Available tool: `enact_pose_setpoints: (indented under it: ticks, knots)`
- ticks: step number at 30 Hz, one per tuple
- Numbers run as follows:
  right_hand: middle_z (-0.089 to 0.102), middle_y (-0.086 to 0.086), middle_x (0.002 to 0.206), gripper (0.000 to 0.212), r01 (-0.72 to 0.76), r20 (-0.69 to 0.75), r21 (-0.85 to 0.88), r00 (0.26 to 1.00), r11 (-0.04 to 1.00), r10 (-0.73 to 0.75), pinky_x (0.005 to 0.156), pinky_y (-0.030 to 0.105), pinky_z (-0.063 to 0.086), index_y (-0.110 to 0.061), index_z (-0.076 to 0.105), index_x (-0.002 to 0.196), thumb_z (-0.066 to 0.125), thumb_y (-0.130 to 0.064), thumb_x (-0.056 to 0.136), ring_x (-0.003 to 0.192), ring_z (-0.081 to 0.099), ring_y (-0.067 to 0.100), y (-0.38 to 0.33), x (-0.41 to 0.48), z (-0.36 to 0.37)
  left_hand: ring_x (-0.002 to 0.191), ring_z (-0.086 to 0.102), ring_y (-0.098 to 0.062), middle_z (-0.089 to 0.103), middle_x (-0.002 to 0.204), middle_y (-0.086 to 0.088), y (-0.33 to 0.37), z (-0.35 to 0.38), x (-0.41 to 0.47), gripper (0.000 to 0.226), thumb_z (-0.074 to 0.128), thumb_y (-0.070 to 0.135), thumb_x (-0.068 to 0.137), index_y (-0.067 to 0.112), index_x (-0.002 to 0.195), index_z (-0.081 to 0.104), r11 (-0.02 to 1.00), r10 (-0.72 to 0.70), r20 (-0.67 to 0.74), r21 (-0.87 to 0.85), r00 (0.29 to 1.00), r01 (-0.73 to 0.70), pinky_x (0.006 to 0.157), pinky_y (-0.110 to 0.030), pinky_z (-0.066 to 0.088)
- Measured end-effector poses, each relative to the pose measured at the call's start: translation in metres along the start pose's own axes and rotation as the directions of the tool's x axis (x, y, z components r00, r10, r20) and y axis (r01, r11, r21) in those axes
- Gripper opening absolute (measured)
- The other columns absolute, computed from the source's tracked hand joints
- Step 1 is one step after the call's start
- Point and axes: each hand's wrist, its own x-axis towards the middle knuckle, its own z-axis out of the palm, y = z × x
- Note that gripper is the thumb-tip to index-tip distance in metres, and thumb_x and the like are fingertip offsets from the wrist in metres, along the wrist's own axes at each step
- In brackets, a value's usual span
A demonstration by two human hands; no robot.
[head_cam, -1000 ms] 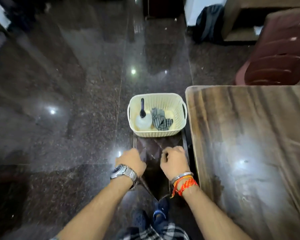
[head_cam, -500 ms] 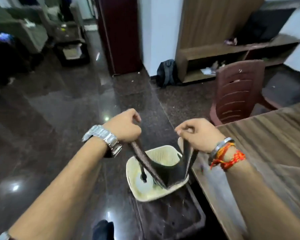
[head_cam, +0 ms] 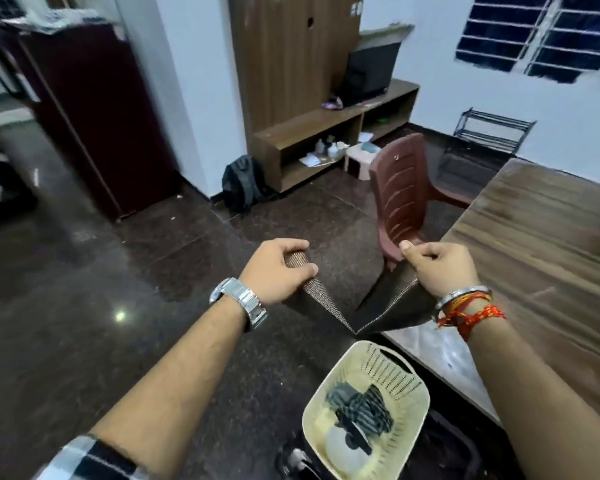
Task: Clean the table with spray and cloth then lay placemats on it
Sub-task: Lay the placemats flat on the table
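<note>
At about 6 o'clock, nearest the camera, a cream slotted basket sits low beside the desk's near edge, on something dark that is too blurred to name. Inside it lie a striped grey cloth and, touching it on the near side, a pale spray bottle with a dark nozzle.

Just beyond the basket, around the centre of view, both hands hold a dark brown woven placemat up in the air, clear of the desk and above the floor. The left hand, at 9 o'clock from the mat's sagging middle, has its fingers curled shut around one bunched end; a metal watch is on that wrist. The right hand, at 3 o'clock, pinches the other end with fingers closed on the mat's edge; a steel bangle and red-orange threads circle that wrist. The mat droops in a V between the two hands.

At 3 o'clock the wood-grain desk runs away to the right, its top shiny. Past its far corner, at about 1 o'clock, stands a maroon plastic chair. Farther off at 12 o'clock a black backpack leans against the white wall, beside a low wooden shelf unit. At 10 o'clock stands a dark maroon fridge
</note>
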Motion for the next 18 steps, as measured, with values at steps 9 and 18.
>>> enact_pose_setpoints:
  ticks: [9,18]
  knots:
    - [0.069,0.009,0.073,0.038,-0.256,0.181,0.380,0.963,0.889,0.200,0.085,0.037,0.054,0.001,0.069,0.100,0.081,0.006,0.064,0.073,0.063,0.020,0.033,0.058,0.001,0.127,0.054,-0.009,0.059,0.135,0.008,-0.011,0.014,0.126,0.061,0.082,0.031,0.079,0.021,0.135,0.061,0.978,0.166,0.193,0.095,0.967,-0.186,0.114,-0.029,0.036]
    - [0.072,0.006,0.075,0.019,-0.262,-0.277,0.340,0.890,0.903,0.362,0.068,0.024,0.055,-0.021,0.073,0.073,0.082,-0.004,0.070,0.064,0.066,0.013,0.059,0.125,0.020,0.122,0.047,0.000,0.050,0.136,0.011,0.005,0.041,0.277,0.087,0.090,0.034,0.069,0.016,0.145,0.050,0.968,0.240,0.372,-0.019,0.896,-0.251,0.101,-0.014,0.033]
